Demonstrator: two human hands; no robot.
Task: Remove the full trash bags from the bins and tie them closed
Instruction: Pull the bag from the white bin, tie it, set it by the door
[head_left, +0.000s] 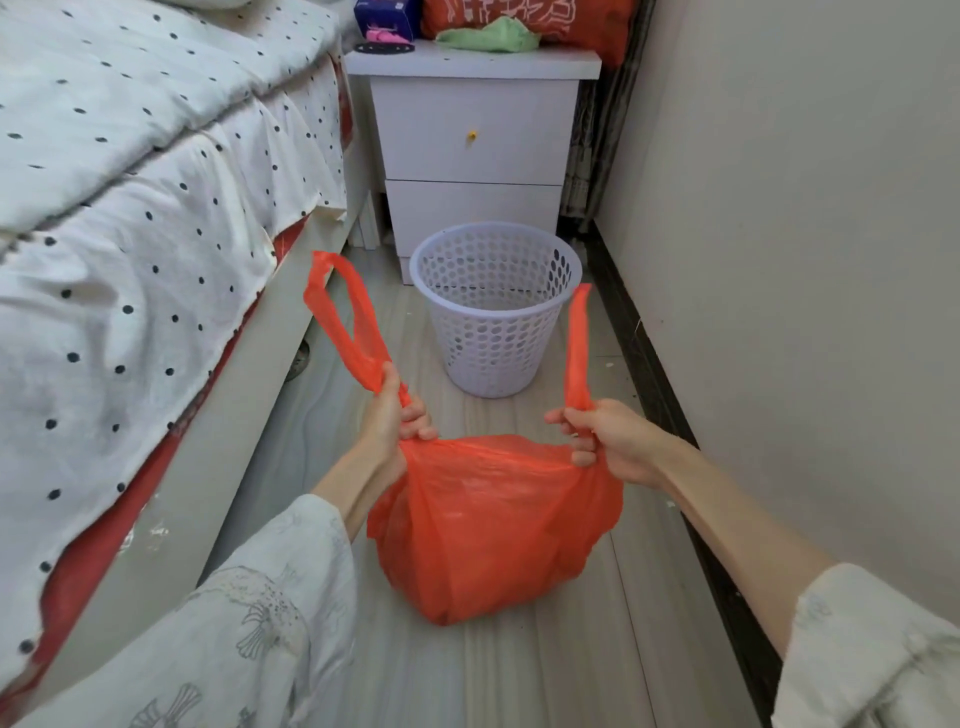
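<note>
Two hands gripping bag (493, 525) handles, bag below

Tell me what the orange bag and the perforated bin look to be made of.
Orange bag: apparently thin plastic film, slightly glossy and translucent; it crinkles, and its handles twist into thin strips in the left hand and right hand. Bin: likely rigid moulded plastic, pale lavender-white, smooth, with even round holes.
</note>
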